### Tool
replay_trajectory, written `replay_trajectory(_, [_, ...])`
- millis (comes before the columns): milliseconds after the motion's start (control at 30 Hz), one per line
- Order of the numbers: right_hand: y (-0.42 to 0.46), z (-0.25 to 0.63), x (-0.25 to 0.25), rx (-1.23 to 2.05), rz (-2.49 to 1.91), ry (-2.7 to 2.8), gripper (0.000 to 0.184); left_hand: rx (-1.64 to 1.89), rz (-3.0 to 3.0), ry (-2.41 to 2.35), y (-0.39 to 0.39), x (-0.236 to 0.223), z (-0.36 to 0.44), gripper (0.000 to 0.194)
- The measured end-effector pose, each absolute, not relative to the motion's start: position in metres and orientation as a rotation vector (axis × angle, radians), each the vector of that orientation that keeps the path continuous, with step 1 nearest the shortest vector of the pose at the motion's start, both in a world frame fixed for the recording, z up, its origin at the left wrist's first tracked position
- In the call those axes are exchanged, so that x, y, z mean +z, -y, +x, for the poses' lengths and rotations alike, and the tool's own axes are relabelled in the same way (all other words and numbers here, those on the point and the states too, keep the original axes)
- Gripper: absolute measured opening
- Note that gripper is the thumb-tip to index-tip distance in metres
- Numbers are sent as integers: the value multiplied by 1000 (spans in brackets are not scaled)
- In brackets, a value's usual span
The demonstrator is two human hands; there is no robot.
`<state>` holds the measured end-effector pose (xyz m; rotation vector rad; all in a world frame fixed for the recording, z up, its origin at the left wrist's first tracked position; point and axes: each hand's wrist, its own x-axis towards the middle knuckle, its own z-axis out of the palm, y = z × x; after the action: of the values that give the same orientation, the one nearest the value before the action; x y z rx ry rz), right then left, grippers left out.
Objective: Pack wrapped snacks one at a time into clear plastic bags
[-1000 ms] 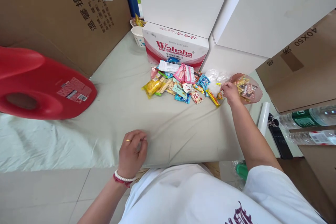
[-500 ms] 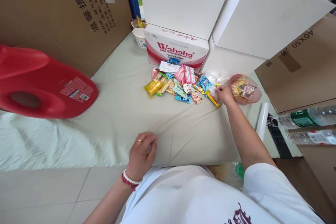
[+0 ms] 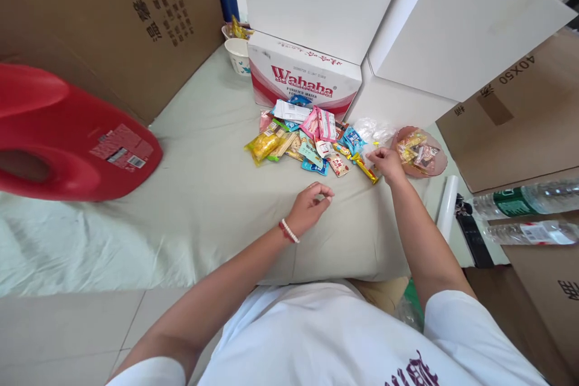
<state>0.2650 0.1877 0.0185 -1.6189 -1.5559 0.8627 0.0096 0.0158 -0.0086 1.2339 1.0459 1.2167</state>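
A heap of small wrapped snacks (image 3: pixel 312 140) lies on the cloth-covered table, with pink, blue, yellow and white packets among them. At its right end my right hand (image 3: pixel 388 164) pinches a small translucent packet (image 3: pixel 368 153), partly hidden by the fingers. Just under those fingertips lies a yellow-and-red snack stick (image 3: pixel 364 169). My left hand (image 3: pixel 309 207) hovers over the table in front of the heap, its fingers loosely bent and apart from the thumb, holding nothing. A pink translucent bowl (image 3: pixel 442 161) with wrapped snacks in it stands right beside my right hand.
Behind the heap stand a Wahaha carton (image 3: pixel 304 75) and white boxes (image 3: pixel 407 30). Clear crumpled plastic (image 3: pixel 373 130) lies by the bowl. A large red jug (image 3: pixel 76 139) is at left, paper cups (image 3: pixel 237 55) at the back, plastic bottles (image 3: pixel 520 202) at right.
My left hand has moved forward and to the right, from the table's front edge toward the snack heap. My right hand stays at the heap's right end.
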Motion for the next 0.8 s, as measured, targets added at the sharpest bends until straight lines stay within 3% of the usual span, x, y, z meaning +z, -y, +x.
replay_trajectory(233, [-142, 245, 37, 1134, -1311, 1307, 52, 1114, 927, -858, -42, -31, 20, 42])
replay_trajectory(433, [-62, 196, 5, 1567, -1158, 1094, 40, 1249, 976, -901, -39, -34, 13, 44])
replay_trajectory(600, [-33, 176, -6, 1489, -1221, 1321, 32, 1197, 1008, -891, -41, -34, 8, 42])
replay_trajectory(800, [-31, 183, 3, 1395, -1206, 1066, 32, 1162, 721, -818, -44, -28, -1, 47])
